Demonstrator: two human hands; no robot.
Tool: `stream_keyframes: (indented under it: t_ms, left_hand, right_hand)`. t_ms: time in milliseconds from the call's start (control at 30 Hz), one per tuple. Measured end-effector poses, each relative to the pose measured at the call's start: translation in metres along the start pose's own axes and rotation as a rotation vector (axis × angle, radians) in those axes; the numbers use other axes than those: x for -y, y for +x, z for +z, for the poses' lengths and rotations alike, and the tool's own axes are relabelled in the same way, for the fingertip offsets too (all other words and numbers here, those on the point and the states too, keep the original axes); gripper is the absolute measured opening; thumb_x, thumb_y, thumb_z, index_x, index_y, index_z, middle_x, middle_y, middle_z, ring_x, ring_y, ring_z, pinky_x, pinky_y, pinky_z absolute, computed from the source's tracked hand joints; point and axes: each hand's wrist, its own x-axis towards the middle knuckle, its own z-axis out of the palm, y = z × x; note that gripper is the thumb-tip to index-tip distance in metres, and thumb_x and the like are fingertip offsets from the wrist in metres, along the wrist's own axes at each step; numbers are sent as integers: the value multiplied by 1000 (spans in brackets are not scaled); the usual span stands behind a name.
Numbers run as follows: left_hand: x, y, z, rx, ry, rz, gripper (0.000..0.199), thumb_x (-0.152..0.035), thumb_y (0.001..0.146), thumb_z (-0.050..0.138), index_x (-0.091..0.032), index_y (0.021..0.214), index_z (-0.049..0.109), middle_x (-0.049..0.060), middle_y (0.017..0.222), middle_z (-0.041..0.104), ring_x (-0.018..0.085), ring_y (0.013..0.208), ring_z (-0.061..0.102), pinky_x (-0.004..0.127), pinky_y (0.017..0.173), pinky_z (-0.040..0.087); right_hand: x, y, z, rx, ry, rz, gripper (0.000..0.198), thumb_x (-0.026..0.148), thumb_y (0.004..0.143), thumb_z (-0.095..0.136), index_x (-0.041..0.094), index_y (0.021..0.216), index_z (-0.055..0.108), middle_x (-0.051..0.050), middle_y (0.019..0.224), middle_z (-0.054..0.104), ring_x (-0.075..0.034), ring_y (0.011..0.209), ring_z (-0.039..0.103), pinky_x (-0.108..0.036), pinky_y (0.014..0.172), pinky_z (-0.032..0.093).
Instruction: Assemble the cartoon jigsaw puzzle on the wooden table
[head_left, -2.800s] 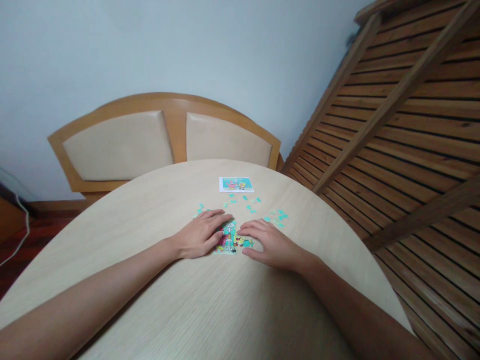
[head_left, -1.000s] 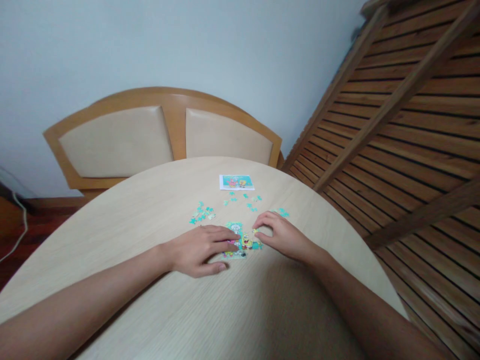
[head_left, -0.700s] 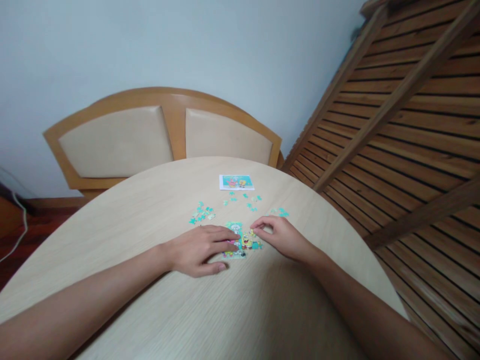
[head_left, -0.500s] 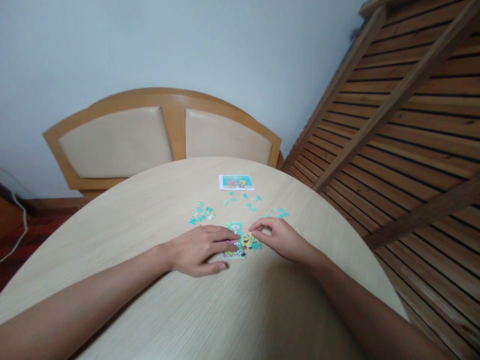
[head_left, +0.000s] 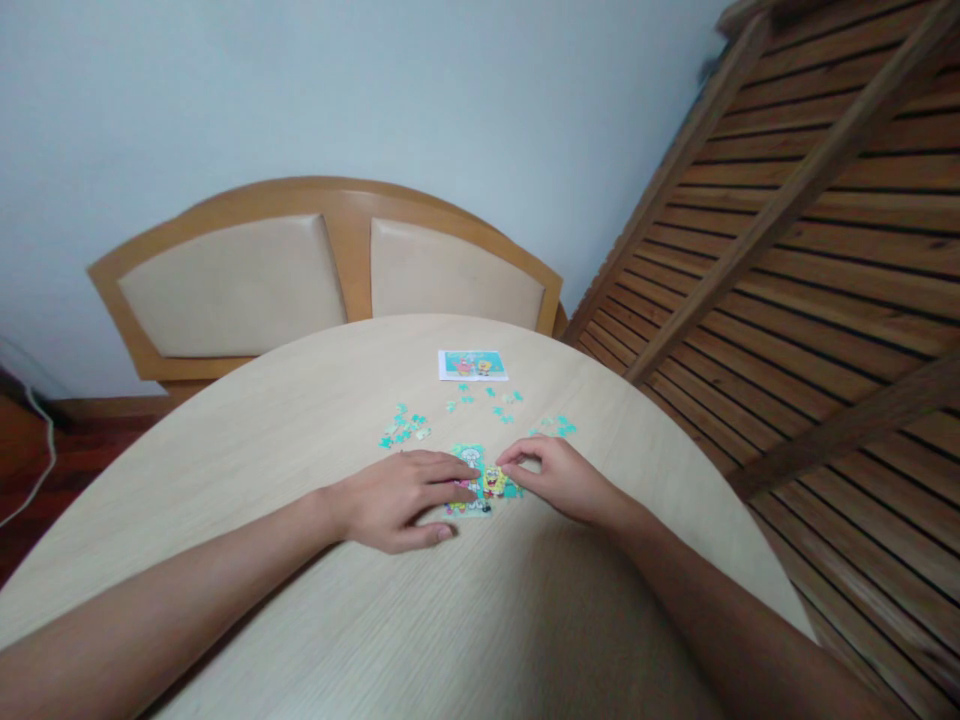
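Note:
A partly joined jigsaw puzzle [head_left: 470, 455] with cartoon figures lies flat on the table in front of me. My left hand [head_left: 397, 497] rests palm down from its left side, fingers stretched over the joined pieces and covering part of them. At the right, a yellow cartoon-face section [head_left: 494, 481] sits beside the left part; I cannot tell if the two interlock. My right hand [head_left: 551, 474] has thumb and forefinger pinched at the upper right edge of that yellow section. Whatever is between those fingertips is too small to make out.
Loose turquoise puzzle pieces [head_left: 403, 425] lie in a cluster at the left, with more loose pieces [head_left: 559, 426] beyond my right hand and several scattered farther back. A picture card [head_left: 473, 365] lies behind them on the round table [head_left: 360, 610]. A padded headboard [head_left: 240, 285] stands behind.
Almost nothing differs. My right hand's fingertips have shifted very slightly at the yellow section; my left hand stays in place.

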Motion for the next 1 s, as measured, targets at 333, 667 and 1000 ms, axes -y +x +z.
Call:
stream_keyframes:
  t_ms: [333,667,1000]
  left_hand:
    - [1,0,1,6,10,-5,47,-40,98,53,-18,139,54,16,144,57,31,131,56,47,112,46]
    - [1,0,1,-11,4,6,46,-40,98,54,-19,139,54,15,144,57,31,130,57,47,111,46]
    - [-1,1,-1,-4,0,-2,46,-40,98,53,-19,139,54,16,143,58,31,130,57,47,111,46]
  right_hand:
    - [-1,1,1,-18,-75,-36,11,19,88,66,21,88,77,-5,93,78,-20,89,70,-32,85,51]
    - [1,1,0,-9,-114,-54,10,17,89,68,21,87,76,-4,91,76,-20,89,68,-33,85,49]
    - [1,0,1,-10,-164,-104,10,15,88,68,21,86,76,-4,91,75,-20,91,67,-33,86,49]
